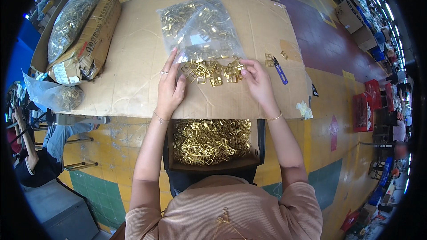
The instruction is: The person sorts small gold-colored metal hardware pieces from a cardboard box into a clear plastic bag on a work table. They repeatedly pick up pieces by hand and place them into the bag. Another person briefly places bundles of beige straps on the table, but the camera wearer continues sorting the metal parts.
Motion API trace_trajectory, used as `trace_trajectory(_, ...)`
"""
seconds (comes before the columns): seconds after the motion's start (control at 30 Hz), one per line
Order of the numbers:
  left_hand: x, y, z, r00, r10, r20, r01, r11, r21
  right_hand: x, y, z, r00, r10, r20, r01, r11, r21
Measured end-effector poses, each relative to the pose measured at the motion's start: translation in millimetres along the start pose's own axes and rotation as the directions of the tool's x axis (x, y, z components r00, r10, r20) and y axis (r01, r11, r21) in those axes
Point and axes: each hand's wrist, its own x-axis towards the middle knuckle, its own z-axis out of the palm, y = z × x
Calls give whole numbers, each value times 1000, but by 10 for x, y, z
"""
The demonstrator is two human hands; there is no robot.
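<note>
A loose pile of gold buckles [215, 80] lies on the cardboard-covered table, at the mouth of a clear plastic bag [202, 40] filled with more of them. My left hand [171, 86] lies along the pile's left side, fingers stretched out and apart, nothing held; its fingertips reach the bag's lower corner. On the right side of the pile, my right hand [258, 82] has thumb and forefinger closed round a gold buckle [240, 68]. Below the table edge, in front of my body, sits an open box [259, 144] full of the same buckles.
Purple-handled snips [280, 71] lie right of my right hand, near a few stray buckles [269, 60]. At the left stand a worn carton [98, 31], a full bag of buckles [71, 26] and a smaller bag [66, 98]. Another person [40, 164] sits at far left.
</note>
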Motion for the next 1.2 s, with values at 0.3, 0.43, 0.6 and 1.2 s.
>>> trace_trajectory(0.3,4,-8,10,1000,-7,12,8,1000,-15,-256,-147,-150,988,135,76,-144,982,123)
trace_trajectory(0.43,8,16,-1,999,-30,20,30,999,-13,-228,-146,-209,979,173,109,-189,968,167)
trace_trajectory(0.6,9,32,-10,999,-48,24,48,999,-19,-209,-104,-309,972,203,119,-221,961,165)
trace_trajectory(1.2,8,33,3,999,-42,26,42,999,-7,-218,-347,-314,956,115,270,-31,954,-299)
